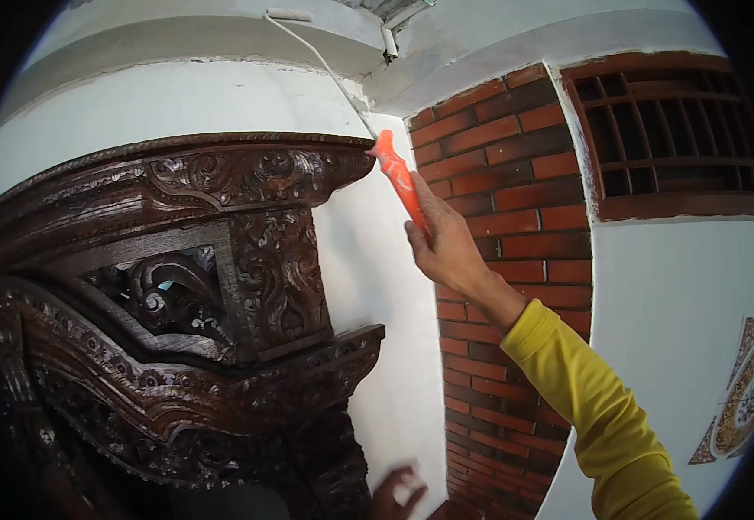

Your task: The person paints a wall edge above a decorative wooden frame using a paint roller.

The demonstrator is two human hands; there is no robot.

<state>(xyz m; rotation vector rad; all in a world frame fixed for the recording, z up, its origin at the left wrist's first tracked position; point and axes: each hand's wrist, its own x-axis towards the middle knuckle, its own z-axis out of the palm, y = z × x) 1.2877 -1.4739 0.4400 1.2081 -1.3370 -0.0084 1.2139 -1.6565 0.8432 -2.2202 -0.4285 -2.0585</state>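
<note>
My right hand (446, 238), in a yellow sleeve, is closed around the orange handle of a paint roller (391, 160). From the handle a thin metal rod slants up and left to a small white roller sleeve (289, 15), which overlaps the pale band at the top of the wall. The handle's upper end lies beside the corner of a dark carved wooden cabinet (273, 173). Low in the view, my left hand (397, 491) is partly cut off and in shadow. Its fingers are curved and apart, in front of the white wall (398, 390) near the cabinet's lower side.
Carved ledges of the cabinet jut out on the left. A red brick wall strip (515, 225) runs down the middle right, with a brown wooden lattice vent (671, 139) beside it. A patterned tile panel (745, 394) is at far right. White pipes (391, 42) show near the ceiling.
</note>
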